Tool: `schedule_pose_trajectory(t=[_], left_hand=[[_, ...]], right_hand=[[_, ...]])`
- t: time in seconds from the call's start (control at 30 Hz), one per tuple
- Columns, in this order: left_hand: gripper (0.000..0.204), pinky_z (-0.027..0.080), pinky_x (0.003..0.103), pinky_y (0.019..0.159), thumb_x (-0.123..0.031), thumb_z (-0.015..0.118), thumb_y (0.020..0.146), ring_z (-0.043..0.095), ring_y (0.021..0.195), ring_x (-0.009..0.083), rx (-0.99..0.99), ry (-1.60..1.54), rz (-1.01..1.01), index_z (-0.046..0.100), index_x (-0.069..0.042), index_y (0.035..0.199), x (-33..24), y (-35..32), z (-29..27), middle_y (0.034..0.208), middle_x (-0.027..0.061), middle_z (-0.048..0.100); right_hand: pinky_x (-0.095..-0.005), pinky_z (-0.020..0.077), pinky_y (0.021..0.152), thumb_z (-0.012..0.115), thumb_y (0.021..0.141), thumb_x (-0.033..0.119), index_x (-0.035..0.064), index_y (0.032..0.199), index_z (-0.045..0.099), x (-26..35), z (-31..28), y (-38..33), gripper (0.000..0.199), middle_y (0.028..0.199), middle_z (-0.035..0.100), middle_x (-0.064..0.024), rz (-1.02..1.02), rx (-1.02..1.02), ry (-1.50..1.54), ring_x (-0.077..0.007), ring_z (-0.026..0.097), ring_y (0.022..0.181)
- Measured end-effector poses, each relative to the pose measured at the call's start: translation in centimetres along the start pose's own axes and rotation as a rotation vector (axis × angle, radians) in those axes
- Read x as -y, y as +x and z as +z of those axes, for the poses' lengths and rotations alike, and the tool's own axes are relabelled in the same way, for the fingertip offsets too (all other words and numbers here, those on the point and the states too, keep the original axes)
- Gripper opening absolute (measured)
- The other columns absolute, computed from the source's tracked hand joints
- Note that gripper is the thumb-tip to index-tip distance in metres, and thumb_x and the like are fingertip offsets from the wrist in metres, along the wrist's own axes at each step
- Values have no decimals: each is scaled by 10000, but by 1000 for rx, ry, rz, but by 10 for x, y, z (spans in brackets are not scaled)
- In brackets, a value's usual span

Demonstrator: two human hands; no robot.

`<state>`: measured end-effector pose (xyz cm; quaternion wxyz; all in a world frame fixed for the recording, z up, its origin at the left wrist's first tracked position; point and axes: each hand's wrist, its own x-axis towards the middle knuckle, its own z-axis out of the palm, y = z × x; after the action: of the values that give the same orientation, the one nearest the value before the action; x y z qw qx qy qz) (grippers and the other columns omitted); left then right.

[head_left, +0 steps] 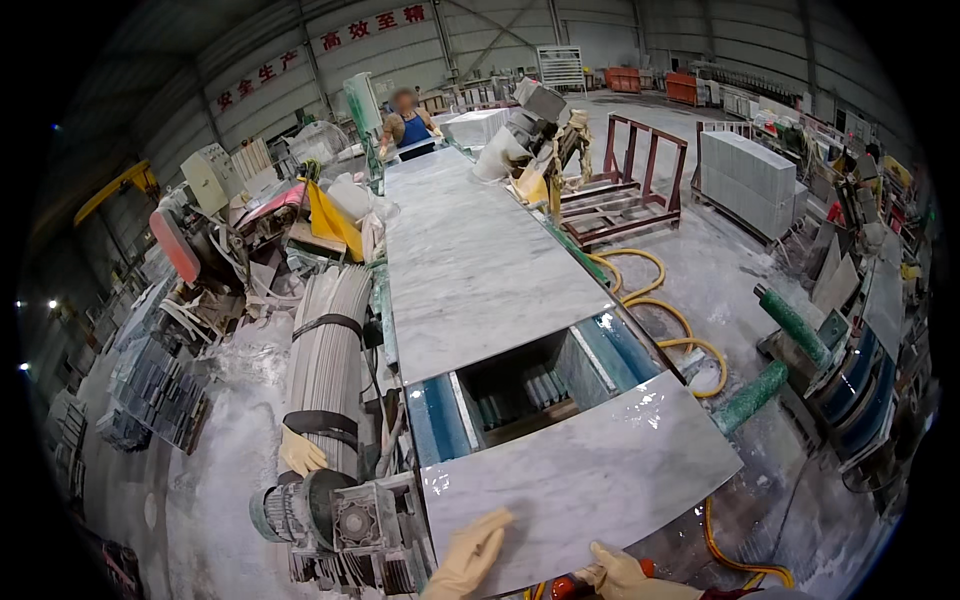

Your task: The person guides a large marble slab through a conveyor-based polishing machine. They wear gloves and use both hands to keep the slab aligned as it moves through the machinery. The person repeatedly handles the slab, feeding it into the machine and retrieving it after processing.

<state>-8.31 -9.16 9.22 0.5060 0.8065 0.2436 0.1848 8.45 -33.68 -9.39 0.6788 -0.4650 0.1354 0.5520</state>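
Our left hand point(468, 556), fingers outstretched, overlies the near slab point(590, 470), crosswise at lower centre; right hand point(618, 574) perhaps clamps its edge.

Pale panelled walls point(598, 42) with steel columns point(440, 30) enclose a large factory hall, red characters point(373, 28) mounted high up. The grey floor point(725, 275) shows whitish, wet-looking patches. On the right, a maroon steel rack point(638, 186) stands near stacked grey slabs point(745, 180); orange-red bins point(622, 79) sit toward the back. Small lamps point(52, 303) glow at far left.
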Motion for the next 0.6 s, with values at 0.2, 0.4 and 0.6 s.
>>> schedule_pose_trajectory(t=[0.2,0.4,0.6], left_hand=[[327,510,341,1120,-162,603,1122,703,1271,205,-278,-113,-172,751,31,1340,-18,19,-97,1337,125,786],[380,501,344,1133,-213,611,1134,690,1291,227,-317,-45,-96,718,29,1406,-54,53,-146,1363,162,770],[473,542,391,1107,-362,615,1116,711,1298,330,47,284,-90,688,-32,1447,-30,102,-114,1395,198,749]], right_hand=[[-515,624,1084,526,1177,223,-119,1231,541,143,116,-114,347,1265,715,-262,-393,443,-567,-410,757,1152],[-531,582,1155,499,1181,211,-211,1400,464,161,138,-108,477,1346,659,-375,-209,345,-407,-475,689,1306],[-559,571,1171,513,1175,153,-201,1400,514,109,81,-93,419,1398,631,-381,-162,230,-293,-455,692,1293]])
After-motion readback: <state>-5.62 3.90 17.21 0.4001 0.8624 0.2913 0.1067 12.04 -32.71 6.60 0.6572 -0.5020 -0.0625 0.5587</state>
